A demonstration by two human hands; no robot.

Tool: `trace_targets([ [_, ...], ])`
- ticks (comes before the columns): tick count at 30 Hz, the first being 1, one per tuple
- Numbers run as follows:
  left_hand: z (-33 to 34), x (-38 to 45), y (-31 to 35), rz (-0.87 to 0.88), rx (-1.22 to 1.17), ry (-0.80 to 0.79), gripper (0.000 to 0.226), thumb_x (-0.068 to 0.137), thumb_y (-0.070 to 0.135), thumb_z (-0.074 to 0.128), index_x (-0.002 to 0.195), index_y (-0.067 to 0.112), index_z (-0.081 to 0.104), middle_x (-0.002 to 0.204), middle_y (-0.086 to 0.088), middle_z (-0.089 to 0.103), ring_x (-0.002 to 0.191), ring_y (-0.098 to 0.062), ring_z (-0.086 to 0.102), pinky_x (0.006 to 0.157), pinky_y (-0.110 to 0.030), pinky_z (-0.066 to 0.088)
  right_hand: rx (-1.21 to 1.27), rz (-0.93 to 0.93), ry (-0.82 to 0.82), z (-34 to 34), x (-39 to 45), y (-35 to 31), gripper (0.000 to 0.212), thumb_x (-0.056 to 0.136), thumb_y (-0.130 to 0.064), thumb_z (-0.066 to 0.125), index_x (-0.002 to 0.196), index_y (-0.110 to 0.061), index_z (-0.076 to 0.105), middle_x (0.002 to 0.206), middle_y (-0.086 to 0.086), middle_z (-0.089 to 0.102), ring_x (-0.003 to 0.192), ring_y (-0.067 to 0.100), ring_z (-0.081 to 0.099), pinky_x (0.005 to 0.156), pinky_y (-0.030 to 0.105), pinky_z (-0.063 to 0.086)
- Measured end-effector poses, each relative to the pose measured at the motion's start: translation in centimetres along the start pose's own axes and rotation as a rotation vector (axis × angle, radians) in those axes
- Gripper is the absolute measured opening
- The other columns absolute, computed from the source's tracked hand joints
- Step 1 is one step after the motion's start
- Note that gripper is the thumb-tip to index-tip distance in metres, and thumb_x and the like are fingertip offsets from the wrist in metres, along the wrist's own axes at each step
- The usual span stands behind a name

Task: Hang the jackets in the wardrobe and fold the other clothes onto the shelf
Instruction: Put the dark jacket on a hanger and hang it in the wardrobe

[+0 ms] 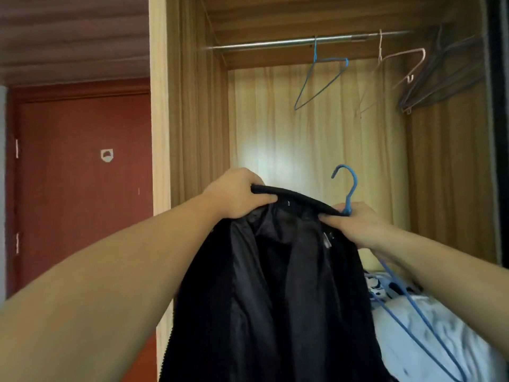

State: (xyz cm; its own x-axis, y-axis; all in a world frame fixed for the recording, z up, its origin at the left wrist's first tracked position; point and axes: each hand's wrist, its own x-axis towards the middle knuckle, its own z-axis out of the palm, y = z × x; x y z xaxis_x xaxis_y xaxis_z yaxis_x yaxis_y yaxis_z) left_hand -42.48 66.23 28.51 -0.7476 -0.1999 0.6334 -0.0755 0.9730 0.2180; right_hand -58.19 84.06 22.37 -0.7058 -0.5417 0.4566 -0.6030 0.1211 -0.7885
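While the black jacket (pixel 275 285) hangs open in front of us with its lining showing, we hold it up by the collar before the open wardrobe (pixel 289 111). Our left hand (pixel 237 194) has its fingers curled over the collar's left end, thumb pressed beneath, so it pinches the ribbed band. Our right hand (pixel 355 224) grips the collar's right end together with the neck of the blue wire hanger (pixel 347 188); how its fingertips lie under the cloth we cannot tell.

The relation that matters is this: the hanger's hook stands up just above our right hand, while its triangular body trails down and to the right, outside the jacket and beside it, over the pale bedding (pixel 429 326). The collar runs roughly level between our two hands, dipping slightly toward the right. So the hanger is not yet inside the shoulders, and our right hand is the nearer one to work it in.

The rail (pixel 275 44) lies well above both hands, carrying another blue hanger (pixel 319 81), a pink hanger (pixel 396 75) and some dark hangers (pixel 440 78) at the right.
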Motion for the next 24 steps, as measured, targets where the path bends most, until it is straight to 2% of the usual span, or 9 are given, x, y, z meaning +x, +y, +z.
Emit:
trace_targets([
  [2, -0.2, -2.6, -1.7, -0.005, 0.054, -0.133, 0.031, 0.077, 0.048, 0.077, 0.065, 0.024, 0.061, 0.068, 0.007, 0.062, 0.068, -0.009, 0.059, 0.059, -0.026, 0.045, 0.001, 0.004, -0.012, 0.4, -0.9, -0.9, 0.024, 0.091, -0.024, 0.066, 0.089, -0.001, 0.071, 0.074, 0.010, 0.065, 0.066, 0.017, 0.058, 0.060, 0.025, 0.042],
  [4, 0.5, -4.7, -3.2, -0.003, 0.070, -0.206, 0.025, 0.073, 0.037, 0.082, 0.069, 0.027, 0.058, 0.071, 0.010, 0.061, 0.073, -0.012, 0.061, 0.062, -0.027, 0.048, -0.006, -0.014, -0.001, 1.0, -2.0, -2.2, 0.014, 0.091, -0.020, 0.065, 0.085, -0.010, 0.074, 0.077, 0.006, 0.070, 0.068, 0.015, 0.062, 0.061, 0.026, 0.046],
  [8, 2.4, -8.6, -5.9, -0.132, -0.111, -0.274, 0.010, 0.079, 0.014, 0.072, 0.086, 0.008, 0.070, 0.086, -0.006, 0.071, 0.089, -0.025, 0.067, 0.074, -0.029, 0.052, -0.045, -0.003, -0.014, 1.8, -4.0, -3.5, 0.011, 0.090, -0.016, 0.065, 0.090, -0.016, 0.076, 0.083, 0.005, 0.073, 0.075, 0.017, 0.065, 0.072, 0.031, 0.050],
  [12, 2.9, -12.0, -5.9, -0.337, -0.538, -0.373, 0.023, 0.086, 0.024, 0.073, 0.107, 0.015, 0.072, 0.099, 0.000, 0.076, 0.093, -0.015, 0.071, 0.082, -0.022, 0.055, -0.051, 0.035, -0.005, 1.7, -6.3, -2.1, 0.010, 0.090, -0.020, 0.067, 0.094, -0.017, 0.075, 0.082, 0.006, 0.070, 0.069, 0.016, 0.062, 0.057, 0.023, 0.048],
  [14, 3.0, -12.7, -4.7, -0.414, -0.743, -0.334, 0.022, 0.089, 0.028, 0.069, 0.108, 0.016, 0.071, 0.099, 0.000, 0.076, 0.091, -0.015, 0.072, 0.078, -0.022, 0.056, -0.047, 0.078, -0.043, 1.7, -7.4, -0.5, 0.014, 0.088, -0.023, 0.069, 0.096, -0.013, 0.075, 0.079, 0.010, 0.067, 0.060, 0.013, 0.059, 0.051, 0.021, 0.045],
  [16, 3.1, -12.5, -3.0, -0.487, -0.891, -0.247, 0.019, 0.092, 0.030, 0.065, 0.104, 0.017, 0.072, 0.097, -0.001, 0.076, 0.090, -0.016, 0.073, 0.072, -0.024, 0.057, -0.068, 0.123, -0.146, 2.1, -8.7, 1.6, 0.020, 0.085, -0.026, 0.073, 0.094, -0.008, 0.073, 0.070, 0.014, 0.052, 0.044, 0.010, 0.043, 0.042, 0.019, 0.030],
  [19, 4.6, -11.0, -0.2, -0.586, -0.828, -0.196, 0.019, 0.092, 0.029, 0.065, 0.099, 0.012, 0.071, 0.089, -0.004, 0.076, 0.082, -0.020, 0.072, 0.065, -0.024, 0.057, -0.004, 0.165, -0.303, 2.7, -10.5, 4.4, 0.014, 0.086, -0.029, 0.072, 0.097, -0.022, 0.071, 0.055, 0.000, 0.046, 0.044, 0.011, 0.022, 0.045, 0.024, 0.014],
  [21, 6.9, -10.7, 1.4, -0.618, -0.714, -0.255, 0.019, 0.091, 0.024, 0.065, 0.099, 0.008, 0.070, 0.084, -0.007, 0.074, 0.075, -0.021, 0.070, 0.064, -0.026, 0.057, 0.151, 0.167, -0.251, 2.7, -11.6, 6.0, 0.012, 0.093, -0.031, 0.062, 0.104, -0.027, 0.065, 0.066, -0.008, 0.069, 0.038, 0.008, 0.020, 0.040, 0.019, 0.015],
  [24, 10.6, -11.2, 1.9, -0.699, -0.589, -0.252, 0.024, 0.088, 0.022, 0.067, 0.103, 0.004, 0.070, 0.086, -0.011, 0.071, 0.072, -0.024, 0.068, 0.065, -0.028, 0.055, 0.355, 0.136, -0.105, 1.2, -13.0, 7.4, 0.020, 0.100, -0.023, 0.050, 0.089, -0.019, 0.066, 0.081, -0.002, 0.076, 0.034, 0.006, 0.019, 0.039, 0.015, 0.012],
])
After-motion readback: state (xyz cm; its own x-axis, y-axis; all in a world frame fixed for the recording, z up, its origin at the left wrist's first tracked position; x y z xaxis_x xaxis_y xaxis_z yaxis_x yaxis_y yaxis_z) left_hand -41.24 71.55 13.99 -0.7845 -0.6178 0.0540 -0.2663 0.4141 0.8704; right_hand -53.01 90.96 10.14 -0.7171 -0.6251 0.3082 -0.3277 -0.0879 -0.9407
